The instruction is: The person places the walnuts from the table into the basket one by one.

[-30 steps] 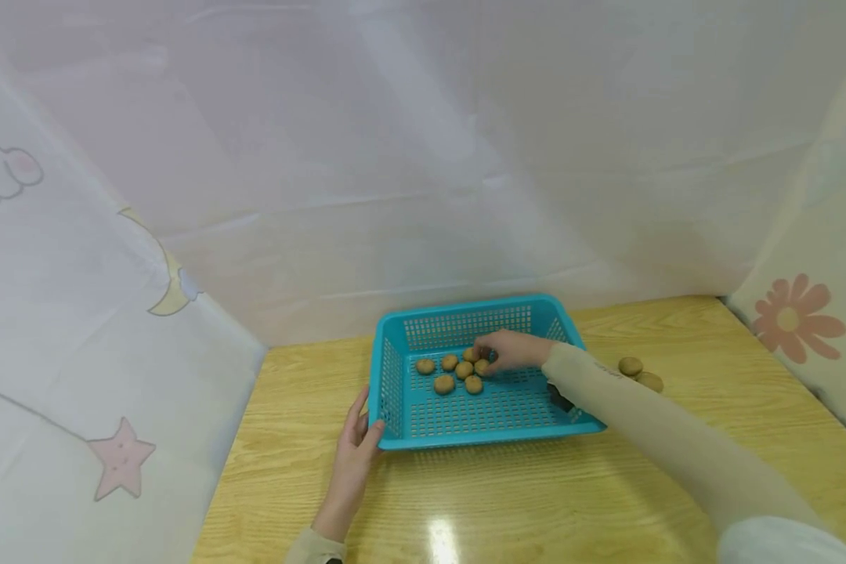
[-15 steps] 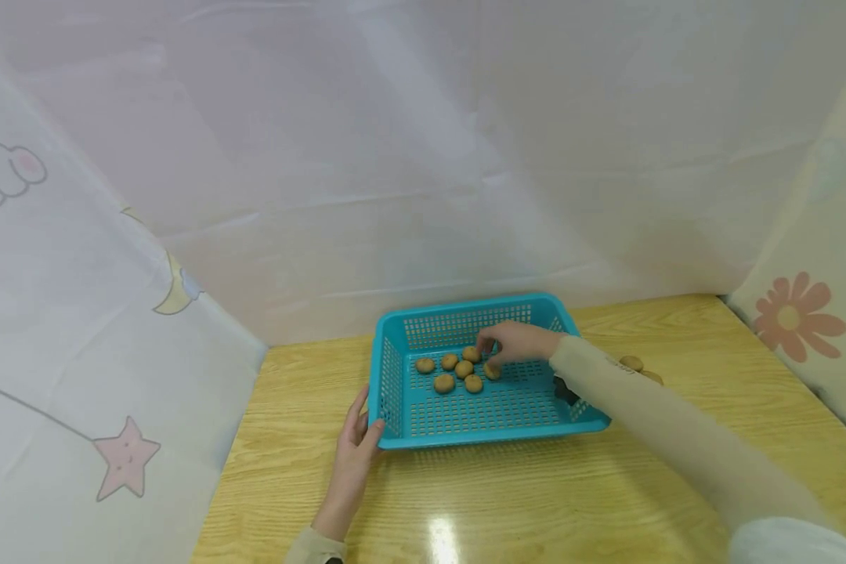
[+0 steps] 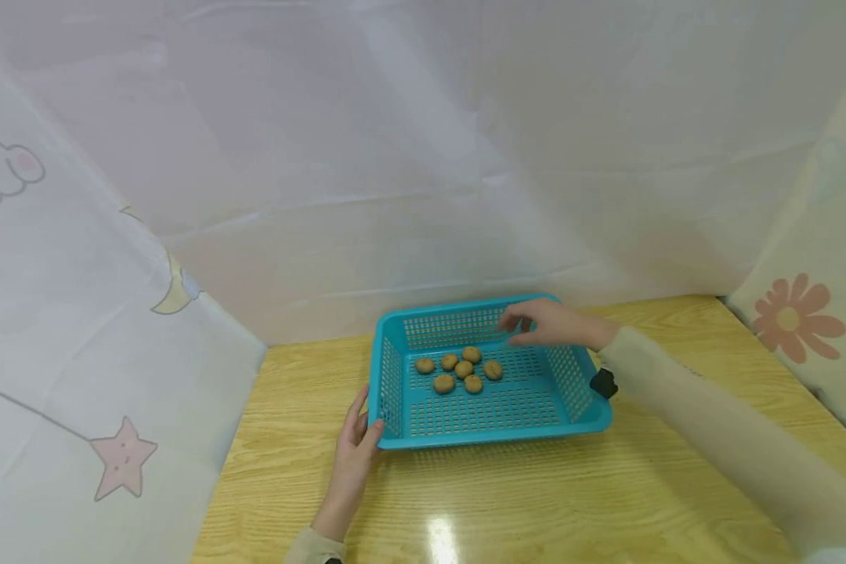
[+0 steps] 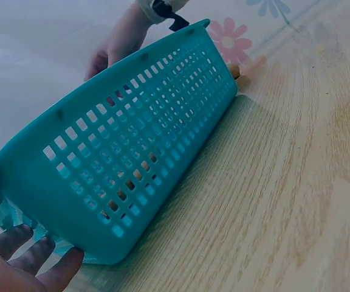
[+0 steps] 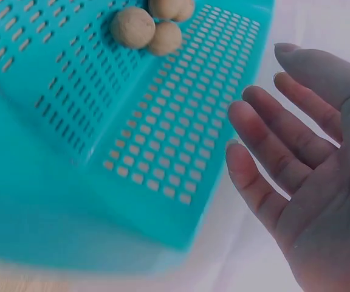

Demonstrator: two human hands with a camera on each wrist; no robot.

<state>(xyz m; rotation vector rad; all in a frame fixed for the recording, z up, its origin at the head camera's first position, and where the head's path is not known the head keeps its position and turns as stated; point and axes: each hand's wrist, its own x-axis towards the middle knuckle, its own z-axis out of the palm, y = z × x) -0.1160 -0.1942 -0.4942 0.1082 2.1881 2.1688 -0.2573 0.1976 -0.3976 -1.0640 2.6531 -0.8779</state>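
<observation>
A turquoise plastic basket with slotted walls stands on the table. Several brown walnuts lie grouped on its floor, left of the middle. My left hand grips the basket's near left corner, thumb over the rim. In the left wrist view its fingers lie against the outer wall. My right hand hovers above the basket's far right part, holding nothing. Its fingers are relaxed and apart in the right wrist view, where some walnuts show in the basket beyond.
The wooden table reaches to pale cloth walls at the back and sides. Beyond the basket's right end, loose walnuts show in the left wrist view; the right sleeve covers that spot in the head view.
My right hand has let go of a walnut, which now lies slightly farther right, and has risen away to the right. The left hand stays on the basket corner.
</observation>
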